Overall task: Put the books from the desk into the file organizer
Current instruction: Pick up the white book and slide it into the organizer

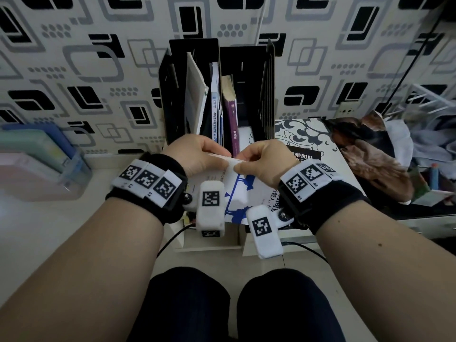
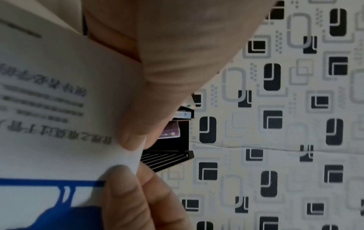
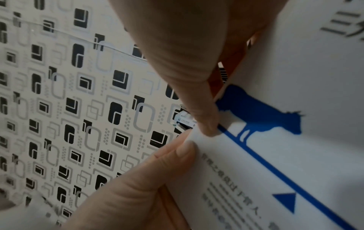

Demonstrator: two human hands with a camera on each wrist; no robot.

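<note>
Fingers (image 1: 217,146) of my left hand (image 1: 195,154) curl over the top edge of the white book (image 1: 246,191), thumb on its cover; my right hand (image 1: 264,161) pinches the same edge just beside, thumb (image 3: 208,121) on the blue print. I hold the book tilted above the desk's (image 1: 49,218) front edge, before the organizer (image 1: 217,92) at the back edge, where three books (image 1: 232,107) stand upright in its left part.
</note>
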